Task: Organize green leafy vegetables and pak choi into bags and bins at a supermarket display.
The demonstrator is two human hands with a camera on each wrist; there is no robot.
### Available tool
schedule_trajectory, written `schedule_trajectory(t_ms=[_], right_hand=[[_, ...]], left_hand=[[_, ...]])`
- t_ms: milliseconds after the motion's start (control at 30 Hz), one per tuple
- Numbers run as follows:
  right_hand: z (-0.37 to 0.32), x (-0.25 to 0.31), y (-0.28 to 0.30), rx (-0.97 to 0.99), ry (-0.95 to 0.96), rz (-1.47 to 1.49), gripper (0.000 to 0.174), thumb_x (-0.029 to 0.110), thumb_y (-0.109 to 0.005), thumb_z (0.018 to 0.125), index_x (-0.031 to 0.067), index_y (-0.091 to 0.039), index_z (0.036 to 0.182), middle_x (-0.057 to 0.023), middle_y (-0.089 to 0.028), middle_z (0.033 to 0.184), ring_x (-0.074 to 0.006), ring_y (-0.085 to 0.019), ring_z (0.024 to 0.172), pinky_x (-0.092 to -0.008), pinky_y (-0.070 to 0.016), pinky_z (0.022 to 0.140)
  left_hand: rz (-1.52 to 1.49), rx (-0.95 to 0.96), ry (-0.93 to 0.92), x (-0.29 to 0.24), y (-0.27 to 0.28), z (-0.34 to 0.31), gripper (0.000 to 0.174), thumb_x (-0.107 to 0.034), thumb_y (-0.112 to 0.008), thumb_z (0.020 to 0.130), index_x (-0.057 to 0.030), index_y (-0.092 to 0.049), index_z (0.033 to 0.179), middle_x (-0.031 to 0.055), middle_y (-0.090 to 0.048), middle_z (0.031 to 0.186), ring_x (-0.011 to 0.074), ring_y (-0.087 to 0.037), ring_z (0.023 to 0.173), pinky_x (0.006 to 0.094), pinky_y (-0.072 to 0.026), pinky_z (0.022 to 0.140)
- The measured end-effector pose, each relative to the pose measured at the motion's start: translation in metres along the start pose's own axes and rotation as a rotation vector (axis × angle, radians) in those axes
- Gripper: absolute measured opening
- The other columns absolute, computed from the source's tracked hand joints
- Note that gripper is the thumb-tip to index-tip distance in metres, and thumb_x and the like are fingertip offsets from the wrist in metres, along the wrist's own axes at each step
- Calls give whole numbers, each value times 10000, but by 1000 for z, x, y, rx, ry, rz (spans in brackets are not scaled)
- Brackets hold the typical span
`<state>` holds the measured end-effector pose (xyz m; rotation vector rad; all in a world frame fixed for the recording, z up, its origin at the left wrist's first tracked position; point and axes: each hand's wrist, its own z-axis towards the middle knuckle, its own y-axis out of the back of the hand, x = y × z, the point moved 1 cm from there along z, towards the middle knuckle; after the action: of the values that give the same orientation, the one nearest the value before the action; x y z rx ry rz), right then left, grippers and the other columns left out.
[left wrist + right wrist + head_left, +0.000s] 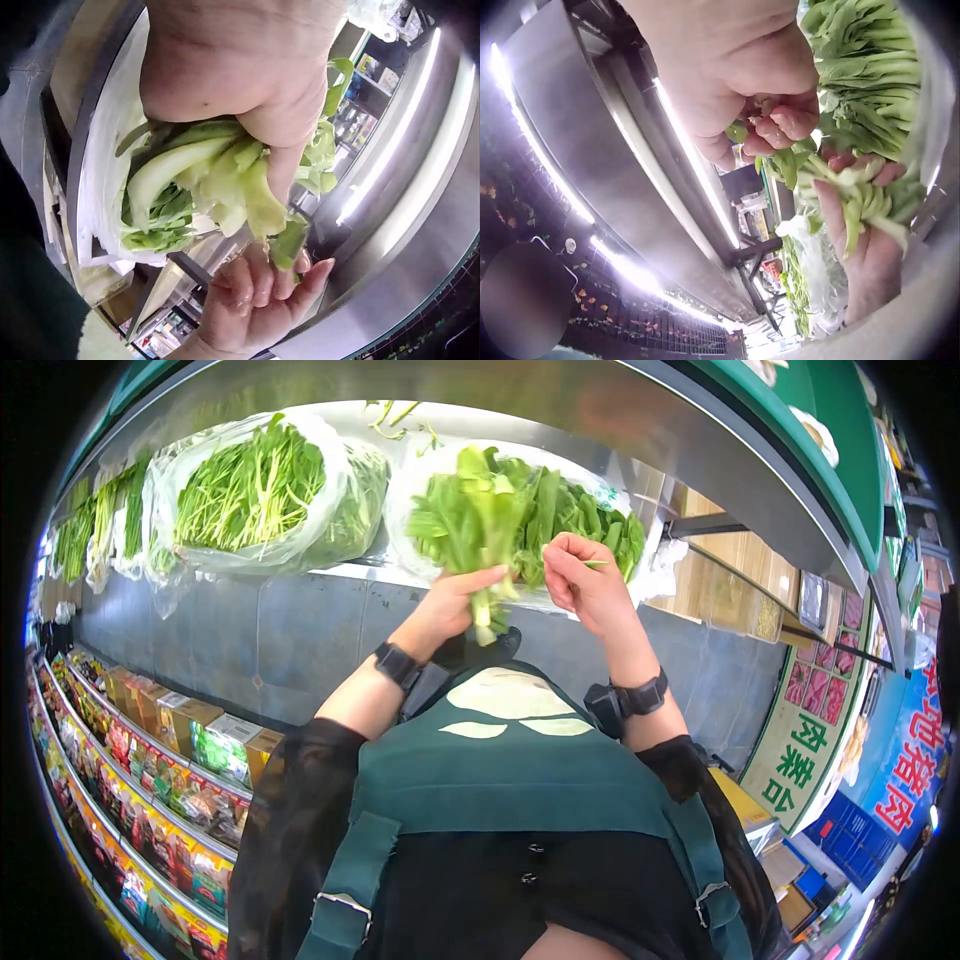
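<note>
My left hand [447, 607] grips a bunch of leafy greens [478, 520] round its stalks, leaves toward the shelf and pale stem ends toward my apron. Those pale stems [232, 191] stick out past the thumb in the left wrist view. Just to the right, my right hand [592, 585] has its fingers curled round a small green leaf piece [289, 244]; its fingertips look wet. In the right wrist view a bit of green [737, 133] shows between thumb and fingers. Behind both hands lies a pile of the same greens [570, 515] on white plastic.
A big plastic bag of thin-stemmed greens [250, 490] stands on the shelf to the left, with more bundles beyond. A metal cooler edge [560, 400] curves overhead. Packed goods racks [150, 800] stand at lower left. Clear bins [735, 600] are at right.
</note>
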<state>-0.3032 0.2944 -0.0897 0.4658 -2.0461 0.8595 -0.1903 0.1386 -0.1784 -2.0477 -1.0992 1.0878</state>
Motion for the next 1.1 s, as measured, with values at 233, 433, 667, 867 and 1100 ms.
schedule_trajectory(t_ms=[233, 433, 667, 867, 1100], right_hand=[[5, -15, 2, -192, 72, -712, 239, 212, -691, 861, -14, -620, 890, -9, -588, 682, -56, -481, 579, -239, -393, 516], [-4, -1, -1, -185, 42, -1142, 209, 147, -690, 857, -11, -589, 949, 28, -549, 706, -51, -475, 641, -219, -411, 581], [-4, -11, 6, -100, 61, -728, 433, 240, -732, 802, -29, -561, 1094, -51, -591, 755, -110, -551, 695, -275, -441, 606], [-18, 9, 3, -256, 24, -607, 340, 167, -678, 868, -29, -550, 1115, -33, -611, 823, -102, -543, 704, -270, -458, 651], [-46, 21, -3, -338, 371, -27, 291, 117, -552, 952, -10, -539, 1214, -109, -592, 1194, -187, -536, 1128, -331, -389, 1008]], left_hand=[[-89, 155, -68, 29, -7, 38, 399, -261, -648, 910, -82, -539, 1250, 48, -632, 1105, 175, -618, 992, 366, -520, 821], [-149, 150, -31, 29, -15, 45, 408, -202, -713, 868, -61, -561, 1219, 39, -627, 1126, 151, -596, 1017, 326, -497, 855], [-81, 205, 109, 22, -10, 49, 279, -109, -666, 860, 24, -607, 1097, 120, -660, 1011, 194, -658, 883, 330, -533, 780], [-112, 192, 156, 8, -28, 39, 298, -95, -638, 867, 20, -577, 1135, 106, -659, 986, 182, -652, 820, 323, -543, 691], [31, 255, 188, 15, -61, 48, 317, -36, -637, 848, -17, -570, 1158, 83, -653, 997, 182, -649, 826, 320, -544, 704]])
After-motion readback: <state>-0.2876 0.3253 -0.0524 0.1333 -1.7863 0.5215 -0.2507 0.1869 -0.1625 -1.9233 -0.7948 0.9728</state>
